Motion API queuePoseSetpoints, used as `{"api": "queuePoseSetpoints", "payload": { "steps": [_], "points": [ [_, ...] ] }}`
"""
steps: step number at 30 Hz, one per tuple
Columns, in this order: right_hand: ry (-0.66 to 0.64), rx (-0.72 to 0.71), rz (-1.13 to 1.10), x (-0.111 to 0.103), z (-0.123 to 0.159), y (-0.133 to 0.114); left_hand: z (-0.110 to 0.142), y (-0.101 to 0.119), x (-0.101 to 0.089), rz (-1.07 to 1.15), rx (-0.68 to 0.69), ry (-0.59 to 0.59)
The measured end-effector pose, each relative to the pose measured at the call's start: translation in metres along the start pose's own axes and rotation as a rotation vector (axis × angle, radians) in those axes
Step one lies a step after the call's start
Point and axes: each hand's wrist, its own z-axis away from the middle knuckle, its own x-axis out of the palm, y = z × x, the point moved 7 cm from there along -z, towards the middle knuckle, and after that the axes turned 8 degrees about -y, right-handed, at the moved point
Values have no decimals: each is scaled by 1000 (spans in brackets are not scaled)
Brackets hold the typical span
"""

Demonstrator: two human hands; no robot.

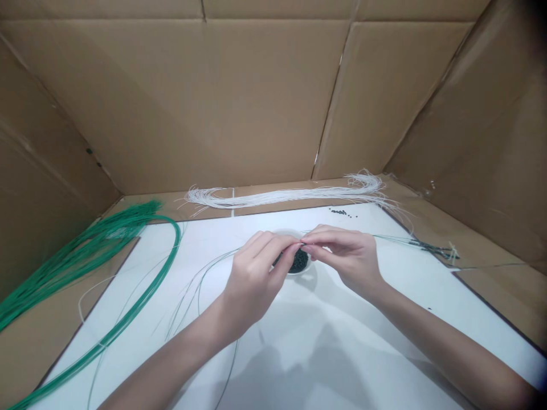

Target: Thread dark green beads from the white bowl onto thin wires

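Observation:
Over a white bowl (312,267) of small black beads (299,262), my two hands meet at their fingertips. My left hand (258,273) is closed in a pinch, with thumb against forefinger; whatever it grips is too small to make out. Thin green strands (204,273) come out from behind it on the left, and a dark strand (234,359) curves down below the wrist. My right hand (348,253) pinches a tiny dark piece (303,245), which looks like one of the black beads, right beside the left fingertips. The hands partly cover the bowl.
Green strand bundles (81,256) lie at left, one looping (171,262) onto the white board (171,364). A white strand bundle (277,198) stretches along the back. Loose black beads (339,212) and dark-beaded strands (433,249) lie at right. Cardboard walls (256,102) surround the board.

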Motion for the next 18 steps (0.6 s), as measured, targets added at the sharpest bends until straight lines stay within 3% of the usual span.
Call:
{"api": "queuePoseSetpoints", "payload": {
  "steps": [18],
  "points": [
    [8,42,-38,-1,0,2,1,-2,3,-30,45,-34]
  ]
}}
